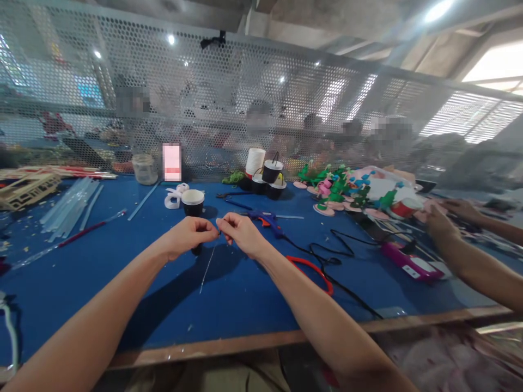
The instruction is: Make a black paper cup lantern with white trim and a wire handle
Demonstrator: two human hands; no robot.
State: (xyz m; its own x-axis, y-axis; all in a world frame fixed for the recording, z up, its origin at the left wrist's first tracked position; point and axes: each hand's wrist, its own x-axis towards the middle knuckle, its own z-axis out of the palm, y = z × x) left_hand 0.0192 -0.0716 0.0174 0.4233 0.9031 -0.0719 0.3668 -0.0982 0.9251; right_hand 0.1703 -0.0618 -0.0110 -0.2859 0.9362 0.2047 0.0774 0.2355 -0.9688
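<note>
Over the middle of the blue table, my left hand (193, 235) and my right hand (241, 231) meet with fingertips pinched together. Between them shows a tiny dark bit, too small to name. A thin, pale, shiny strand (208, 268) runs down from below the fingertips toward me. Just behind my left hand stands a black paper cup (193, 202) with a white rim. Beyond my right hand lies a blue glue gun (265, 219) with an orange trigger, and pliers (235, 194) lie farther back.
Glue sticks (73, 209) lie left. Small black buckets (272, 171) and white cups (255, 160) stand behind. Green plant figures (339, 190) fill the back right. A black cord (322, 260), a red loop (312, 267) and a purple power strip (411, 262) lie right, near another person's hand (441, 226).
</note>
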